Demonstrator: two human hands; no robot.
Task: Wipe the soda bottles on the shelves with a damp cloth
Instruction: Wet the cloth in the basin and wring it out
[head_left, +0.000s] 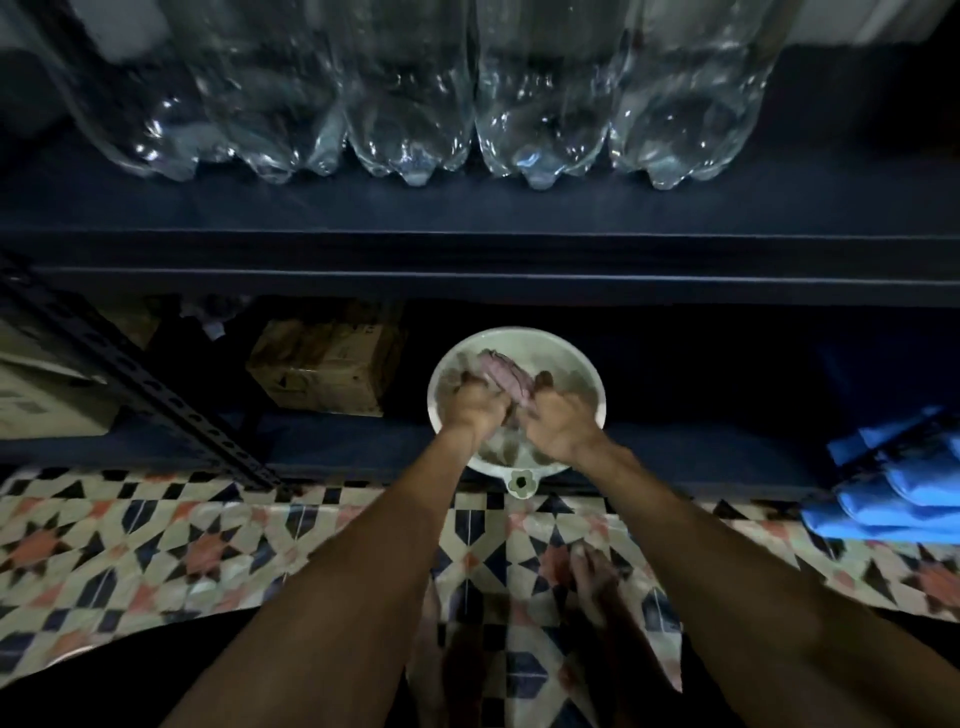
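Observation:
Several clear plastic soda bottles (415, 93) stand in a row on the upper dark shelf (467, 249). Below it a white basin (592, 384) with water sits on the lower shelf. Over the basin, a pinkish striped cloth (506, 376) is gripped by both my hands. My left hand (475, 408) holds its left end and my right hand (563, 423) holds its right end, fingers curled round it. Part of the cloth is hidden by my hands.
A cardboard box (324, 366) sits left of the basin on the lower shelf. A perforated metal shelf post (140, 379) slants at the left. Blue packets (893, 483) are stacked at the right. Patterned tile floor (156, 545) lies beneath, with my feet (592, 577) on it.

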